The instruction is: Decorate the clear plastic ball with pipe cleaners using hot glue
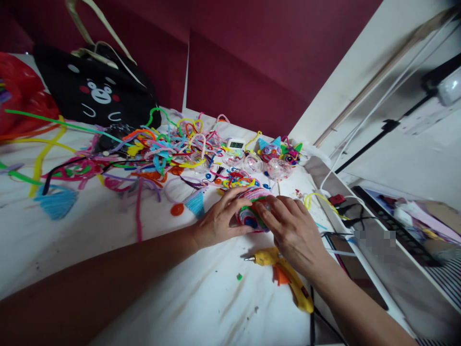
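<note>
Between my hands is a round craft piece [249,216] wrapped in coiled pipe cleaners, pink, white, green and blue. My left hand [221,218] grips its left side, thumb below and fingers above. My right hand [288,223] bends over its right side, fingertips pressed together on the green part; whether they pinch something small there is hidden. Just below my right hand lies a yellow hot glue gun [268,257], its metal nozzle pointing left. A light blue triangle of pipe cleaner [195,204] and an orange disc [177,209] lie left of my left hand.
A tangle of colourful pipe cleaners [173,144] spreads across the back left. Behind my hands stand clear plastic balls [252,164], a small digital clock [236,144] and finished figures [271,150]. A black bag [97,91] leans at the wall. Cables and a phone [360,274] lie right.
</note>
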